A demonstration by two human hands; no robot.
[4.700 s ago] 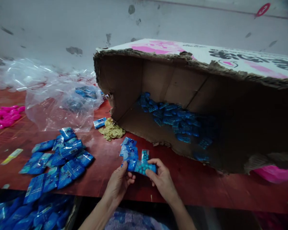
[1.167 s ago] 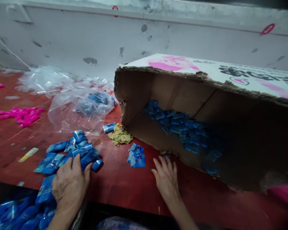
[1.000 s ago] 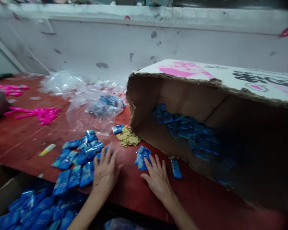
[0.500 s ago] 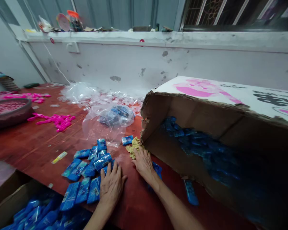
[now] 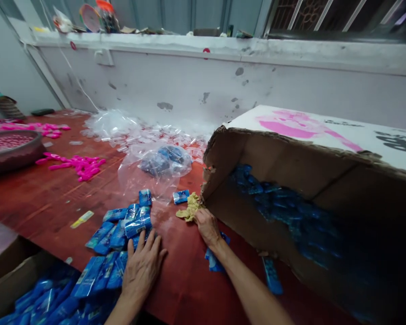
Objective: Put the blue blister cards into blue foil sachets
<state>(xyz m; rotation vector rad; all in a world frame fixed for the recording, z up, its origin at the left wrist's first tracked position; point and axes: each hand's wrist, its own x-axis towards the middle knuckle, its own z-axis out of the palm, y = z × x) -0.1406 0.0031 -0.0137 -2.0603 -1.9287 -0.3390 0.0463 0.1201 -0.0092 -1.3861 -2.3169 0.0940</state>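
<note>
My left hand point(image 5: 144, 264) lies with fingers spread against a pile of small blue packets point(image 5: 138, 225) with shiny wrapping. In front of its palm, several blue packets point(image 5: 89, 275) lean over the table edge above an open box. My right hand point(image 5: 208, 226) has its fingers curled together at the near right edge of a crumpled yellow cloth point(image 5: 190, 207), seemingly pinching it; the fingertips are partly hidden. Just behind the cloth is a single blue packet point(image 5: 181, 196). More blue packets point(image 5: 214, 262) show partly beneath my right wrist.
A large torn-edged carton point(image 5: 253, 216) on its side holds blue packets on the right. At lower left, an open box point(image 5: 16, 271) contains more. Behind are a clear plastic bag point(image 5: 131, 174), clear plastic pieces point(image 5: 149, 133), pink pieces point(image 5: 84, 166) and a round basin point(image 5: 34, 149).
My left hand has moved left and toward me, and the front packets have shifted with it over the table edge. My right hand's outstretched fingers have curled in at the yellow cloth.
</note>
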